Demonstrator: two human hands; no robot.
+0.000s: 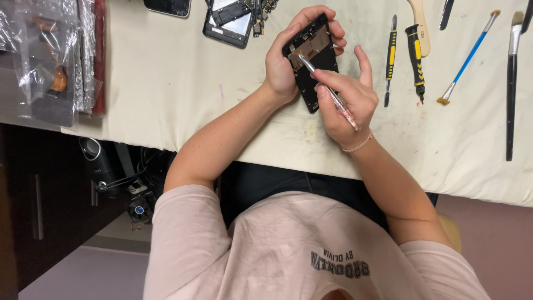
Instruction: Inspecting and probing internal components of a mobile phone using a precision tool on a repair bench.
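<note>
Seen from above, a person in a pale pink shirt works at a table covered with a cream cloth. The left hand is closed around an opened black phone frame, holding it tilted just above the table. The right hand pinches a thin clear-handled tool like a pen, its metal tip touching the frame's inside. To the right lie two yellow-and-black screwdrivers, a blue-handled brush and a long black brush. Another dismantled phone lies beyond the hands; plastic bags sit far left
</note>
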